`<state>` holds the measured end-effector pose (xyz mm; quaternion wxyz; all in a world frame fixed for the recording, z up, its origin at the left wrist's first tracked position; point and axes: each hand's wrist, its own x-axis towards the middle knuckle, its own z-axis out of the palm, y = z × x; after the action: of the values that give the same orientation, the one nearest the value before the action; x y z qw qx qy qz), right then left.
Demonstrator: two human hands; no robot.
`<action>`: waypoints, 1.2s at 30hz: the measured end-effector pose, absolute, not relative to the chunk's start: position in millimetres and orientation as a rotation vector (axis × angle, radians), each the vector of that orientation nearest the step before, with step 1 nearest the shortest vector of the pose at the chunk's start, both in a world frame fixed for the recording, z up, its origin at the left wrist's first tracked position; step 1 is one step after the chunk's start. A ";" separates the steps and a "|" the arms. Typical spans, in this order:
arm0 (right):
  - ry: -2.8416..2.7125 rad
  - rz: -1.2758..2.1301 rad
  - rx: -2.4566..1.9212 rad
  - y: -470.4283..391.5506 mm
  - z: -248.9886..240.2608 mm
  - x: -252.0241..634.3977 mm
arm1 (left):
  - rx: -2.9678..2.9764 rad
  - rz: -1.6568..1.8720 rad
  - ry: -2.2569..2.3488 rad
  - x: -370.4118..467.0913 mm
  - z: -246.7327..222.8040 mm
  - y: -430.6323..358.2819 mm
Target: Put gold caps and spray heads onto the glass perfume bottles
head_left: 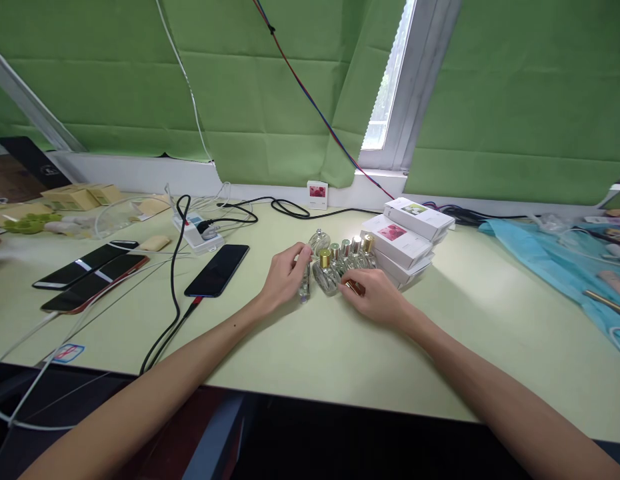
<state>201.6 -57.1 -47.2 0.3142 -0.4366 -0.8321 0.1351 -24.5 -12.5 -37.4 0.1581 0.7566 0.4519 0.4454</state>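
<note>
My left hand (pixel 286 272) rests at the left end of a cluster of small clear perfume bottles, its fingers closed on a glass bottle (pixel 305 287) that they partly hide. My right hand (pixel 377 295) lies at the near right side of the cluster, fingers curled round a perfume bottle with a copper-coloured cap (pixel 355 287); its glass is mostly covered. Between the hands stands a gold-capped perfume bottle (pixel 326 275). Behind it several more form a slanting row, with green, silver and gold caps. Another clear bottle (pixel 319 241) sits just beyond my left fingertips.
White boxes (pixel 403 241) are stacked behind the right hand, and one small box (pixel 317 195) stands against the wall. A black phone (pixel 217 270), two more phones, a power strip (pixel 200 233) and loose cables occupy the left. Blue cloth (pixel 530 243) lies at right.
</note>
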 end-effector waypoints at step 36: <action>-2.209 0.357 -1.129 -55.7 -48.6 202.3 | 2.008 1.011 1.206 -22.8 -34.0 -27.5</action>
<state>202.3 -55.7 -48.6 0.3126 -0.4278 -0.8372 0.1353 -22.8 -27.5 -34.0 0.2907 0.7531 0.4523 0.3792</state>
